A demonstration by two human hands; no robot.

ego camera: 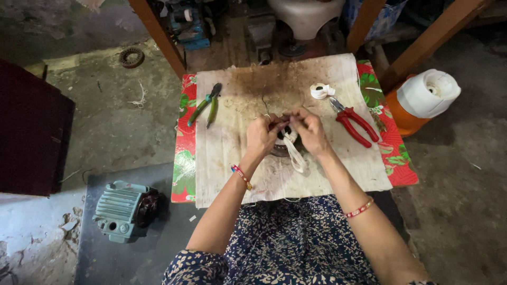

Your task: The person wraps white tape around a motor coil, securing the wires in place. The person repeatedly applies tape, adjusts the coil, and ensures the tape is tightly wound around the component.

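Both hands, left hand (260, 136) and right hand (310, 131), pinch white tape (294, 153).

No packages, labels, signs or screens visible anywhere (blue patterned thing at top edge too cropped to tell).

Cutters (207, 104) left of a motor part (282, 143), pliers (355, 122) right, all on a board (237, 163).

rough grey concrete floor (121, 111), wooden legs (158, 34), dark cabinet (31, 132).
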